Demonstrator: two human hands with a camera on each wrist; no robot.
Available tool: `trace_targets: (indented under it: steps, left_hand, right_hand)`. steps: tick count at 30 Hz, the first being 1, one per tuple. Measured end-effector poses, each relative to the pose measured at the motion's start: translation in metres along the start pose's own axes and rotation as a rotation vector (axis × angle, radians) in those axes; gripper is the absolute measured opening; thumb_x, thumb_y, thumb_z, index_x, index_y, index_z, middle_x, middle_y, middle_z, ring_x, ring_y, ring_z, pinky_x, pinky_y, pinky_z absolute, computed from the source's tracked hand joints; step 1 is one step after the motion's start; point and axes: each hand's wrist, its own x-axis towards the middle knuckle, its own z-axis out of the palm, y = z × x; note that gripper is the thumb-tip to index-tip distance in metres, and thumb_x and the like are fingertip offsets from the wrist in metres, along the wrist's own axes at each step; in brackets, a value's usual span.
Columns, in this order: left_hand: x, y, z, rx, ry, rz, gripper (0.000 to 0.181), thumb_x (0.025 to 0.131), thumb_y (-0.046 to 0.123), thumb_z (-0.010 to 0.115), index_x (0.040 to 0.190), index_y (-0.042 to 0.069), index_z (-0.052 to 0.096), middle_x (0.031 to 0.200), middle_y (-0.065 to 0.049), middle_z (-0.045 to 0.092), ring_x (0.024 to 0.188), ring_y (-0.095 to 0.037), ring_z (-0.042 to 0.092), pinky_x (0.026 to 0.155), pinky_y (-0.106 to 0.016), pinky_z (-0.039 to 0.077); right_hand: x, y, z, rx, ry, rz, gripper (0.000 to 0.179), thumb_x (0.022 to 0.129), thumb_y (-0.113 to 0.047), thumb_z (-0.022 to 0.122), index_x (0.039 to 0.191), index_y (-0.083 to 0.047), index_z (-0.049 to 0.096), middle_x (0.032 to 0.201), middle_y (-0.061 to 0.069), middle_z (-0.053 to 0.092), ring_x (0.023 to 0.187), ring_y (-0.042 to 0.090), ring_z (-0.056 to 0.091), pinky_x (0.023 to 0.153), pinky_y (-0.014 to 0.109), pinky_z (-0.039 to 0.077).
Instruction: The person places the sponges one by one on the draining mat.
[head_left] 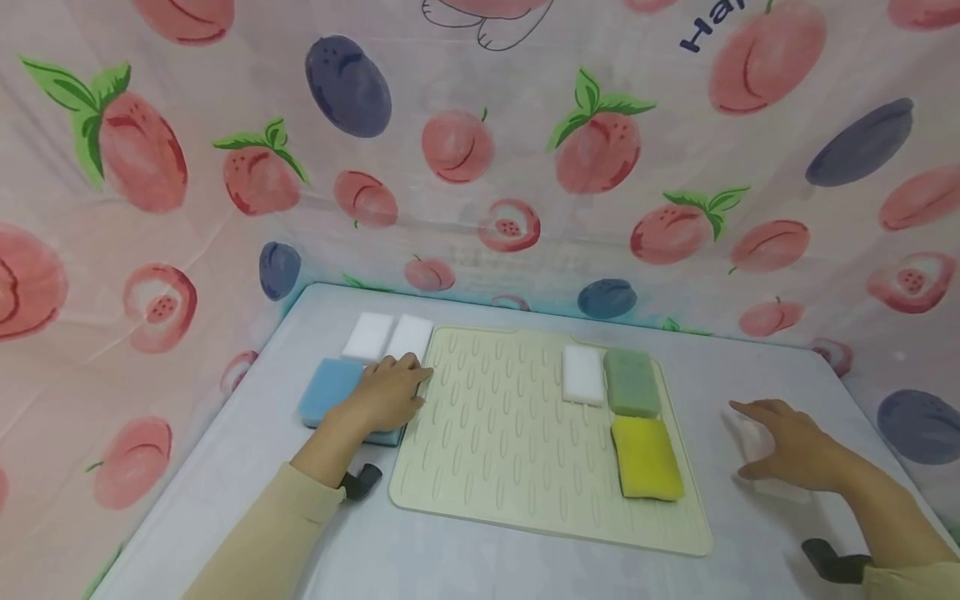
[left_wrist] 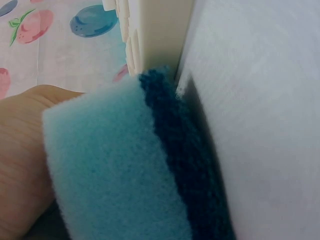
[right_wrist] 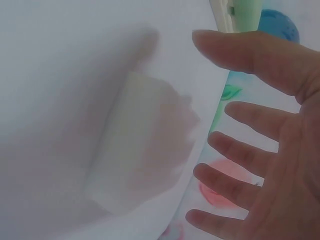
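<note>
My left hand [head_left: 386, 396] is over a blue sponge [head_left: 386, 437] and covers most of it, with the fingertips close to the left edge of the pale green mat [head_left: 502, 417]. In the left wrist view this sponge [left_wrist: 115, 165] shows a dark scouring pad on its underside, close to the table; the fingers are hidden behind it, and I cannot tell if they grip it. Another blue sponge [head_left: 330, 387] lies to the left. My right hand [head_left: 795, 446] hovers with spread fingers, holding nothing, near a white block [right_wrist: 135, 145] on the table under its shadow.
Two white blocks [head_left: 367, 335] lie behind the left hand. On the mat's right side are a white block [head_left: 582, 375], a green sponge [head_left: 632, 382] and a yellow sponge [head_left: 648, 458]. A fruit-patterned curtain [head_left: 510, 175] surrounds the white table [head_left: 450, 558].
</note>
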Motion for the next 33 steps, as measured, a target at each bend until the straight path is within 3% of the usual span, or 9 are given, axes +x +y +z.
trace_targets:
  steps: [24, 33]
  left_hand:
    - [-0.001, -0.001, -0.001, -0.001, 0.010, 0.002, 0.051, 0.103, 0.023, 0.064, 0.151, 0.012, 0.055, 0.137, -0.008, 0.055, 0.119, -0.031, 0.048, 0.105, -0.058, 0.039]
    - [-0.001, 0.000, -0.001, 0.001, 0.004, -0.004, 0.051, 0.103, 0.023, 0.064, 0.151, 0.012, 0.055, 0.138, -0.008, 0.055, 0.119, -0.030, 0.048, 0.105, -0.057, 0.039]
  right_hand:
    - [-0.004, 0.021, 0.012, 0.023, -0.045, 0.055, 0.116, 0.063, -0.041, 0.096, 0.152, 0.006, 0.039, 0.146, 0.043, 0.030, 0.124, 0.068, 0.033, 0.095, 0.083, 0.036]
    - [-0.009, 0.028, 0.017, 0.044, -0.015, -0.001, 0.115, 0.064, -0.037, 0.095, 0.153, 0.006, 0.037, 0.145, 0.043, 0.032, 0.123, 0.066, 0.035, 0.094, 0.084, 0.035]
